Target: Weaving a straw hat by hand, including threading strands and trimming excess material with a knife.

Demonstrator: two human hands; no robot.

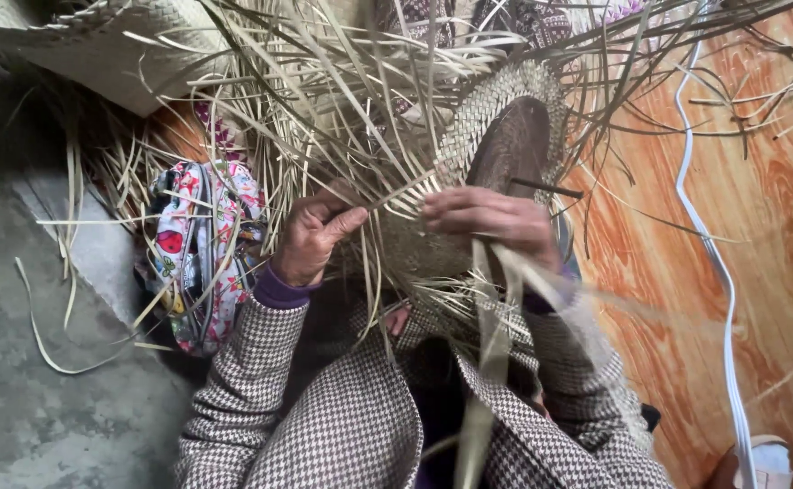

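- While both hands work at the middle of the view, a half-woven straw mat (496,136) rises toward twelve o'clock, its loose strips (324,109) fanning out over it.
- Left hand (315,237): fingers curled, thumb pressed to a flat strip, pinching it at the woven edge.
- Right hand (492,222): fingers close together, laid flat across the weave, holding pale strips that hang toward six o'clock.
- Houndstooth sleeves (261,380) reach in from six o'clock.
- A flowered cloth bag (202,254) lies at nine o'clock of the left hand, just beside it.
- A white cable (718,272) runs down the wood-patterned floor (668,299) at three o'clock.
- Grey concrete floor (34,407) fills eight o'clock.
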